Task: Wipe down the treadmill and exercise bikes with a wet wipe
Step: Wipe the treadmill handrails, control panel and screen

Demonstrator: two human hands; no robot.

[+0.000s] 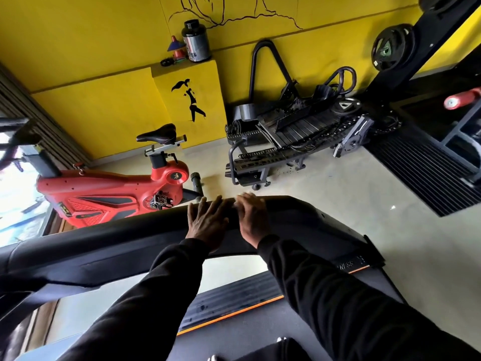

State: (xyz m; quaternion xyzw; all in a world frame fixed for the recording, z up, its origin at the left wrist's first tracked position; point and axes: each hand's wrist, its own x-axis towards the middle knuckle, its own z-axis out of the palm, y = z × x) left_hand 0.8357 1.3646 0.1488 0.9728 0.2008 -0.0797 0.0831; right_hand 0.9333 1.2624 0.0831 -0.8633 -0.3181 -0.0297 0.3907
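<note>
A black treadmill console bar (pixel 104 246) runs across the middle of the view, with the treadmill deck (pixel 234 300) below it. My left hand (pixel 208 220) lies flat on top of the bar with straight fingers. My right hand (pixel 251 217) rests beside it on the same bar, fingers bent over the far edge. No wet wipe shows under either hand. A red exercise bike (pixel 104 191) with a black saddle stands on the floor to the left, beyond the bar.
A dismantled black machine (pixel 286 142) lies on the floor ahead by the yellow wall. A weight rack with plates (pixel 390 48) stands at the right. A ledge holds a jar (pixel 195 40) and cones. Black floor mat (pixel 429 173) at right.
</note>
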